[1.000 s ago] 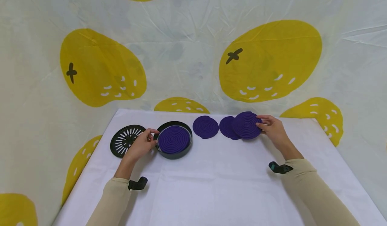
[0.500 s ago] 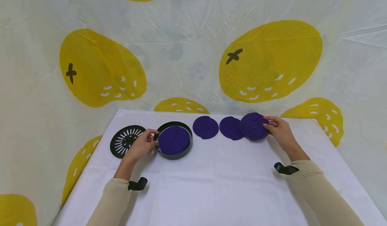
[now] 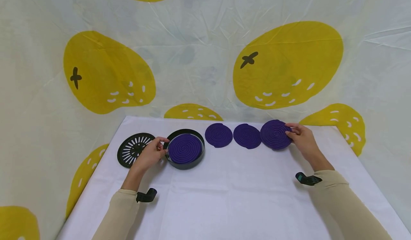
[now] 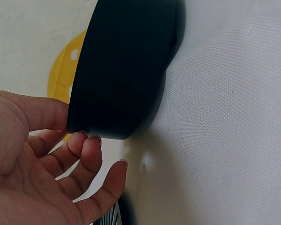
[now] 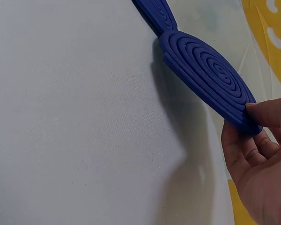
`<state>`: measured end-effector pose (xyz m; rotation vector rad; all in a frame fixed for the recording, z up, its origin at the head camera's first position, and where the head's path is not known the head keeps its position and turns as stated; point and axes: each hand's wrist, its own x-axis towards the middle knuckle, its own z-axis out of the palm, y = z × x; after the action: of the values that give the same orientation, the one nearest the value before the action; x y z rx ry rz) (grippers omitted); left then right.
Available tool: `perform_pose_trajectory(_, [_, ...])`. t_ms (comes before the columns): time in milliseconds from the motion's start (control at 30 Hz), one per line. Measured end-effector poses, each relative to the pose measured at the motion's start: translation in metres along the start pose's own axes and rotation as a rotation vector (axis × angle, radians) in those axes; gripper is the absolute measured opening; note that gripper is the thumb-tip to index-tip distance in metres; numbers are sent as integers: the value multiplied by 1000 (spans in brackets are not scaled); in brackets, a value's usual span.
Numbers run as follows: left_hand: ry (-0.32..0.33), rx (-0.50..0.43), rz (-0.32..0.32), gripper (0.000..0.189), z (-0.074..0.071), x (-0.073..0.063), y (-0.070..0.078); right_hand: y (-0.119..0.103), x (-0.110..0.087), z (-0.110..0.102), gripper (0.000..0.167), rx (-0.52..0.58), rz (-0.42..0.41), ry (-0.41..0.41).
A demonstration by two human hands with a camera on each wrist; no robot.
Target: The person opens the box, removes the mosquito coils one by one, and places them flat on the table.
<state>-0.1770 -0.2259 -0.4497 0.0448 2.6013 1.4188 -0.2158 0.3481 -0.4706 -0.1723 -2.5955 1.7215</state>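
My right hand (image 3: 304, 140) pinches a purple mosquito coil (image 3: 275, 135) by its right edge, thumb on top and fingers beneath. In the right wrist view this coil (image 5: 206, 70) is tilted, with a shadow below it on the cloth. Its left edge meets or nearly meets a second coil (image 3: 247, 136). Another coil (image 3: 218, 135) lies farther left. My left hand (image 3: 151, 155) pinches the left rim of a dark round tin (image 3: 185, 166), whose wall (image 4: 122, 65) fills the upper left wrist view. A coil (image 3: 185, 148) sits inside the tin.
A black slotted lid (image 3: 123, 154) lies left of the tin, partly behind my left hand. White cloth covers the table (image 3: 231, 197). Behind its back edge hangs a pale curtain (image 3: 196, 65) with yellow fruit shapes.
My right hand has moved right with its coil, which has come off the neighbouring coil it overlapped and now appears beside it. The left hand and tin have stayed put.
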Motion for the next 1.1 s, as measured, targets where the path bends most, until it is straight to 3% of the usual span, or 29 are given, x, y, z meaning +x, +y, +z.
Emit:
perform_pose_trajectory(267, [2,1,-7,41,0,0,0,5,0,-1,37,-155,-49,39])
perform_pose_trajectory(433, [4,2,-5,40,0,0,-1,6,0,-1,35,-196,-66,48])
perform_pose_trajectory(600, [3,-4,-5,40,0,1,-2,4,0,-4,34,-248,-54,38])
perform_pose_trajectory(800, [-4,-7,-13,40,0,1,-2,10,5,-7,38,-364,-107,-3])
perform_pose_trajectory(1100, [-3,-2,-9,40,0,1,-3,13,7,-5,44,-404,-120,-12])
